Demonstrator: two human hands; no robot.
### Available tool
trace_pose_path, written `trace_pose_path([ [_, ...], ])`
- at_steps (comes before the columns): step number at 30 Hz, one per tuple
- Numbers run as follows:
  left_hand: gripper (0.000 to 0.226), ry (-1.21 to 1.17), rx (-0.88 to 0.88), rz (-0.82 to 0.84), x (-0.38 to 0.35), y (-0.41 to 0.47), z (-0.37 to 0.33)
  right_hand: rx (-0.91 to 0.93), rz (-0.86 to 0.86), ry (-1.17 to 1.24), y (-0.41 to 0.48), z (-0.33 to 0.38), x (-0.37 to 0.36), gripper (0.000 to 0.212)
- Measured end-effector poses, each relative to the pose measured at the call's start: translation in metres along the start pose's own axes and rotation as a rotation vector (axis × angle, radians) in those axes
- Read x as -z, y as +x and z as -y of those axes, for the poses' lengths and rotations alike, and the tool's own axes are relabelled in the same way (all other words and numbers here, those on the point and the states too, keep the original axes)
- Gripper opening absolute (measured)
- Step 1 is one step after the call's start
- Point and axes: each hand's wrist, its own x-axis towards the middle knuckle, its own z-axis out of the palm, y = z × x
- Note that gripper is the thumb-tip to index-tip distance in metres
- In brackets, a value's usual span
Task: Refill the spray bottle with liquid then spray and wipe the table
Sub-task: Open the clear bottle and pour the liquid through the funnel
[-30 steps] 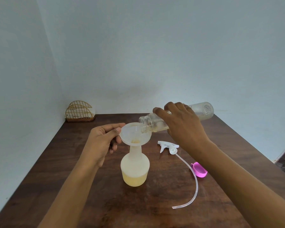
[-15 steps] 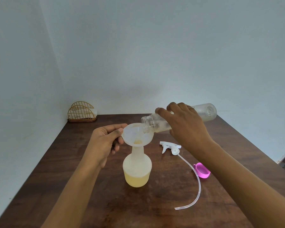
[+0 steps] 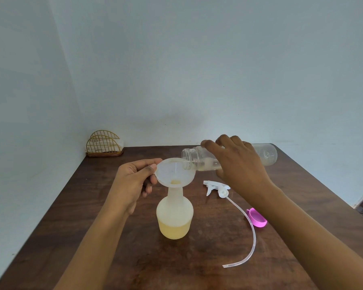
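A translucent spray bottle (image 3: 175, 216) stands on the dark wooden table (image 3: 134, 258), its lower part filled with yellow liquid. A white funnel (image 3: 175, 172) sits in its neck, with a little yellow liquid at the bottom of the cone. My left hand (image 3: 134, 181) pinches the funnel's left rim. My right hand (image 3: 239, 164) grips a clear refill bottle (image 3: 264, 154), held almost level with its open mouth over the funnel's right edge; a small amount of liquid lies inside it. The white spray trigger head (image 3: 215, 186) with its long tube lies on the table to the right.
A pink cap (image 3: 257, 218) lies open side up beside the tube at the right. A gold wire napkin holder (image 3: 104, 144) with white napkins stands at the table's back left corner against the wall. The table's right edge drops to a dark floor.
The refill bottle has tipped back from a downward slant to nearly level and sits slightly higher. The level of liquid in the funnel has fallen. My left hand keeps its hold.
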Motion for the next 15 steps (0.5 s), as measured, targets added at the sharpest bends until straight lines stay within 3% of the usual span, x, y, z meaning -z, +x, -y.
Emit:
trace_pose_path([
  [9,0.019,0.016,-0.001,0.001,-0.001,-0.002,-0.003,-0.164,0.224,0.271,-0.024,0.002,0.001,0.067],
  [15,0.019,0.024,0.005,-0.003,-0.001,-0.002,-0.003,-0.266,0.24,0.352,-0.042,0.005,-0.006,0.07],
])
